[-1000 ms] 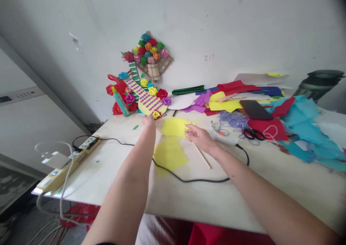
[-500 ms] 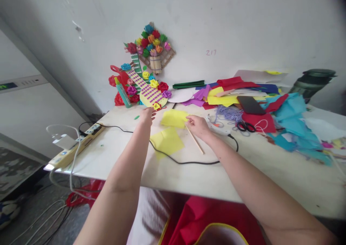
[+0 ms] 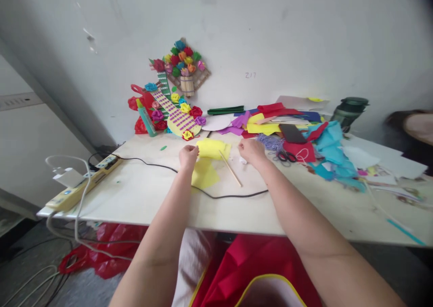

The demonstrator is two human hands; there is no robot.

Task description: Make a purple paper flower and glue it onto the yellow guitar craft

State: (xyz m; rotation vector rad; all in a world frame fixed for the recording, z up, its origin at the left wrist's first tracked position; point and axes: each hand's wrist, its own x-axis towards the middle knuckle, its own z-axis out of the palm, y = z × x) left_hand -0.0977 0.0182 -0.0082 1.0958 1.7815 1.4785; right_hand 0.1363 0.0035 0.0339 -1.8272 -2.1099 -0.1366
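Observation:
My left hand [image 3: 188, 156] is closed, its fingertips pinching the left end of a folded piece of yellow crepe paper [image 3: 211, 148]. A thin wooden stick [image 3: 231, 169] lies slanted with its upper end on that paper. Beneath it, a flatter yellow sheet [image 3: 205, 173] rests on the table. My right hand [image 3: 251, 151] is closed to the right of the paper, around a white glue gun [image 3: 242, 160]. Only a small white part of the gun shows below the fingers; the rest is hidden by the hand.
A black cable [image 3: 233, 195] crosses the table. A power strip [image 3: 84, 180] lies at the left. Paper flowers and a guitar-shaped craft [image 3: 179, 117] stand by the wall. Scissors [image 3: 286, 156], purple yarn [image 3: 269, 141], a phone [image 3: 292, 133] and blue paper [image 3: 329, 146] are on the right.
My right hand has left the stick and paper and moved right onto the glue gun, which has shifted. My left hand has come to the paper's left end and closed. The view has shifted right.

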